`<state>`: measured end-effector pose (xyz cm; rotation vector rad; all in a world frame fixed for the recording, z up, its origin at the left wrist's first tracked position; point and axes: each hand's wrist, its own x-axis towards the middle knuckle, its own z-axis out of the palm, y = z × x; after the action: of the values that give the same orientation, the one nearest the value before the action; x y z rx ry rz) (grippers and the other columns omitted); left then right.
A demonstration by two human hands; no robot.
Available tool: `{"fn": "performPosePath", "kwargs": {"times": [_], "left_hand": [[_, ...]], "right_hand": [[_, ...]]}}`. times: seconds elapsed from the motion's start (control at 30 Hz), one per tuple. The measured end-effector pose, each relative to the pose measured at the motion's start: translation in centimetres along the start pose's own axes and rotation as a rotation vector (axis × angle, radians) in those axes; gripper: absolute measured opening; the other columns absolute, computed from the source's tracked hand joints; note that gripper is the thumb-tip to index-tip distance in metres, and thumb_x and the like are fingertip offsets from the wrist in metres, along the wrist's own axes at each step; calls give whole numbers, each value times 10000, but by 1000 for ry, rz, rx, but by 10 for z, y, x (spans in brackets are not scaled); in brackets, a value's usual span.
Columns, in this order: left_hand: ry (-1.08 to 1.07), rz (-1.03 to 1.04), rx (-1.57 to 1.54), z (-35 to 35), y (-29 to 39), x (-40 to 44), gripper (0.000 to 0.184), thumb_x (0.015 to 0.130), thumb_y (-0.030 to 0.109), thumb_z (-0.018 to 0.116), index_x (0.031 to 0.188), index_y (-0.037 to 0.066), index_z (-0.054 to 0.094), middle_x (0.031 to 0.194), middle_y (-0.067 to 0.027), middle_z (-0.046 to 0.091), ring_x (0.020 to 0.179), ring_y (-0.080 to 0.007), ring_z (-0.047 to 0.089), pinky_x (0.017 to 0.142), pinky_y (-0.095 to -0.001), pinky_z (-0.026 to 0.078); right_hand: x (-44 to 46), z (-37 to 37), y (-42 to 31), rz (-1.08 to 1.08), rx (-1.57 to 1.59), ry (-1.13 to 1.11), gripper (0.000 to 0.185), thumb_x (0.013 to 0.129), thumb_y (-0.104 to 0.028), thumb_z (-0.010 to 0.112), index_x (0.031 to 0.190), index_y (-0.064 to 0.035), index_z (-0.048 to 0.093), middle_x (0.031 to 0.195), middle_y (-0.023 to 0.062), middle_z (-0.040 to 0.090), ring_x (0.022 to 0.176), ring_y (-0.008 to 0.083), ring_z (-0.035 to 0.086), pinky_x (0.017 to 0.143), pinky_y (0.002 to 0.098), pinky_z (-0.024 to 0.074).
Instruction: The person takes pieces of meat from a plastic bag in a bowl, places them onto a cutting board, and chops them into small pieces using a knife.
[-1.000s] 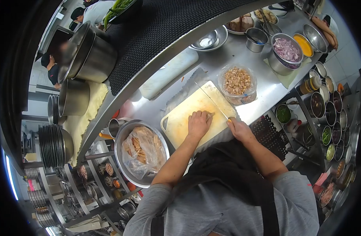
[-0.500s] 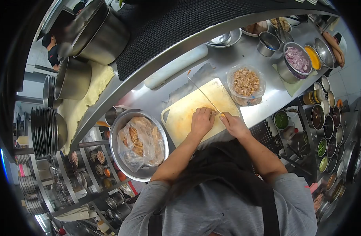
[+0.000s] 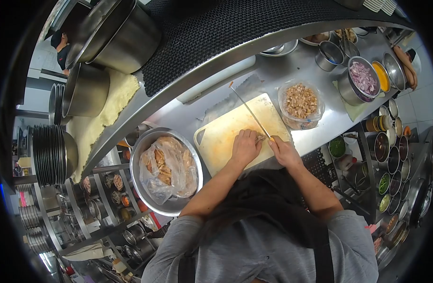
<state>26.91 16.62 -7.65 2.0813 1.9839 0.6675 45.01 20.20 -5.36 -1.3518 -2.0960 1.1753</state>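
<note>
On the pale cutting board (image 3: 221,129), my left hand (image 3: 246,148) presses down with its fingers curled together over a small piece of meat (image 3: 261,137), mostly hidden beneath them. My right hand (image 3: 286,153) grips the handle of a long knife (image 3: 248,109). Its blade points away and to the left across the board, just right of my left fingertips. Beyond the board's right corner, a clear plastic bag lines a container of diced meat (image 3: 300,101). At left, a large steel bowl (image 3: 196,155) holds a plastic bag of larger cooked-looking meat pieces (image 3: 164,165).
A raised shelf (image 3: 197,78) with a black mat runs along the back, carrying steel pots (image 3: 86,89). To the right stand a pot of chopped red onion (image 3: 363,79) and a bowl of orange-yellow contents (image 3: 381,75). Another person (image 3: 61,49) is at far left.
The whole view has shifted slightly. My hands and the knife stay close together at the same part of the board, with only a small shift in the blade.
</note>
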Motion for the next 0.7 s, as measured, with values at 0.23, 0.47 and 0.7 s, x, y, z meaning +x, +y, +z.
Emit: {"fn": "performPosePath", "kwargs": {"times": [0.23,0.47,0.7], "left_hand": [[-12,1,-1,-1,0,0,265,744,190,718,917,34,593,866,-125,575,838,-305,560,704,-412,479],[-19,-26,-30,-7,1,-1,265,734,171,717,923,31,595,887,-122,588,856,-306,565,717,-409,483],[-44,5,-27,-1,-4,-2,301,721,167,727,956,20,610,908,-110,600,872,-306,563,731,-407,482]], "right_hand": [[4,22,21,16,-16,-53,288,976,-281,509,1080,-21,576,741,311,613,744,492,607,668,557,471],[-9,-7,-7,43,-17,-112,292,979,-281,501,1068,-13,574,760,311,617,755,493,601,689,557,470],[8,17,6,22,-93,-166,318,982,-310,491,1075,-18,574,776,302,625,756,488,602,700,559,469]]}}
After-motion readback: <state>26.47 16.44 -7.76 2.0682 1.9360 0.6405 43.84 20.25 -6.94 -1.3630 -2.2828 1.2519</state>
